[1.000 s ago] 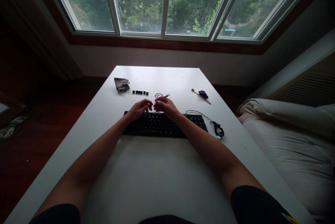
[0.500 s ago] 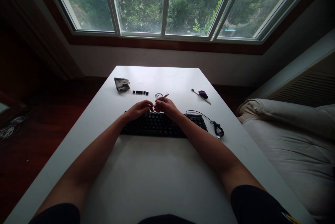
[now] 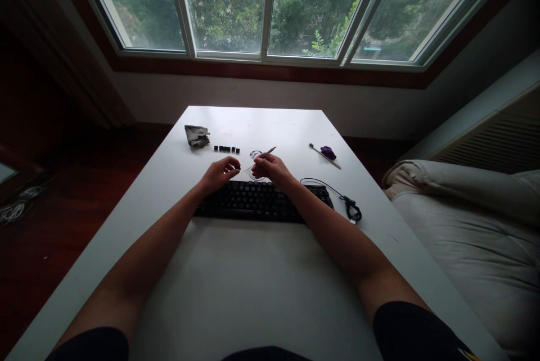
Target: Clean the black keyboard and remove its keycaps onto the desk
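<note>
My left hand (image 3: 220, 174) is closed above the keyboard's upper left edge, with a small black keycap (image 3: 238, 167) pinched between thumb and fingers. To its right, my right hand (image 3: 272, 168) grips a slim wire keycap puller (image 3: 269, 152). The puller's handle sticks out up and to the right, while its thin wires point left toward the keycap without touching it. Beneath both hands lies a black keyboard (image 3: 253, 202), partly covered by the right forearm. Several loose black keycaps (image 3: 226, 149) stand in a row behind the left hand.
A crumpled grey cloth (image 3: 197, 136) lies at the white table's (image 3: 270, 276) far left. At the far right are a thin brush (image 3: 324, 157) and a purple bundle (image 3: 328, 152). The keyboard's coiled cable (image 3: 353, 210) rests at its right end. A beige sofa (image 3: 468, 220) stands right of the table.
My hands have moved apart: the left has shifted left and slightly up with the keycap, away from the puller. The puller's wires now show in the gap.
</note>
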A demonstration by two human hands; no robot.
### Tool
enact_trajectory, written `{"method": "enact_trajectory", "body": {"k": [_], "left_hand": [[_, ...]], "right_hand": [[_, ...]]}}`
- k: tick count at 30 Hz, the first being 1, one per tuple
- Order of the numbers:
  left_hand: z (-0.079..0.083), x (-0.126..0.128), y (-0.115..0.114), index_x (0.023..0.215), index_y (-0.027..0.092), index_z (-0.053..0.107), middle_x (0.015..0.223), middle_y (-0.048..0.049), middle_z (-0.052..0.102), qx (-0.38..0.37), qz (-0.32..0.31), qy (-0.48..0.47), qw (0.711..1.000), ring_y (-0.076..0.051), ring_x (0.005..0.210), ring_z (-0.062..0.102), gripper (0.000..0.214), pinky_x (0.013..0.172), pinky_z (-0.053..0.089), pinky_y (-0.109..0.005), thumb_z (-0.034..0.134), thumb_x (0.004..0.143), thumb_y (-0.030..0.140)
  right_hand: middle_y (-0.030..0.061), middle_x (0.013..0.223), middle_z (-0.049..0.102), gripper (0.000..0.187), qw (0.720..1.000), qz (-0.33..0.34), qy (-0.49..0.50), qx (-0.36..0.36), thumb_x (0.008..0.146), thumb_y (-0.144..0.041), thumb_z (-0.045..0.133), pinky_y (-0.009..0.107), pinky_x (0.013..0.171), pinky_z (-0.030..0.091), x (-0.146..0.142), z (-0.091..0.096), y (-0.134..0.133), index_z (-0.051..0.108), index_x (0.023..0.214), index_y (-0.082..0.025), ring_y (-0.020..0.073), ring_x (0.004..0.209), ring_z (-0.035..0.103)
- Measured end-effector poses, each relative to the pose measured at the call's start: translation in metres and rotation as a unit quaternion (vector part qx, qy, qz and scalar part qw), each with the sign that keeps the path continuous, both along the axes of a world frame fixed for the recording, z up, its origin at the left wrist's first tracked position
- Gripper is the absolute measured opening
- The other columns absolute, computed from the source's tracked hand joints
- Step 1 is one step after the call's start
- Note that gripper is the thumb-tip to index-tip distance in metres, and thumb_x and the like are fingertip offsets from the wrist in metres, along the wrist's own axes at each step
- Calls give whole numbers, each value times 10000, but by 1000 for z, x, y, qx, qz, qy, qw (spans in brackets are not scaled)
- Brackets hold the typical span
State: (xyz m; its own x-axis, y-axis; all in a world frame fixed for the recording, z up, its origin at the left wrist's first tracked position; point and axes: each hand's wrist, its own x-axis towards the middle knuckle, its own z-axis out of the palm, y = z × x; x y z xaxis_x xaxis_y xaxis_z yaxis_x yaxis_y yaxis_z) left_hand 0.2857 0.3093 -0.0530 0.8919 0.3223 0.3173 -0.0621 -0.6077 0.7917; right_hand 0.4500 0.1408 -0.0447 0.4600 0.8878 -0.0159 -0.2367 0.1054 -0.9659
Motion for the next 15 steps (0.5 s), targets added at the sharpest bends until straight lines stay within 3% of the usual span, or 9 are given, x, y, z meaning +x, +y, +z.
{"method": "enact_trajectory", "body": {"k": [6,15], "left_hand": [[4,-3,-5,1004,227,661,884,-14,683,164,48,13,985,-147,712,618,180,702,494,-300,671,846,313],[10,1,-5,1028,252,641,953,1,684,242,68,51,967,-139,717,631,184,690,472,-282,668,849,289]], "right_hand": [[36,754,722,374,1000,-23,-4,11,762,-440,785,276,576,569,10,10,-5,592,951,-181,163,608,687],[44,757,717,349,998,-45,-46,10,776,-433,775,288,604,575,28,29,-33,595,932,-178,167,639,685]]}}
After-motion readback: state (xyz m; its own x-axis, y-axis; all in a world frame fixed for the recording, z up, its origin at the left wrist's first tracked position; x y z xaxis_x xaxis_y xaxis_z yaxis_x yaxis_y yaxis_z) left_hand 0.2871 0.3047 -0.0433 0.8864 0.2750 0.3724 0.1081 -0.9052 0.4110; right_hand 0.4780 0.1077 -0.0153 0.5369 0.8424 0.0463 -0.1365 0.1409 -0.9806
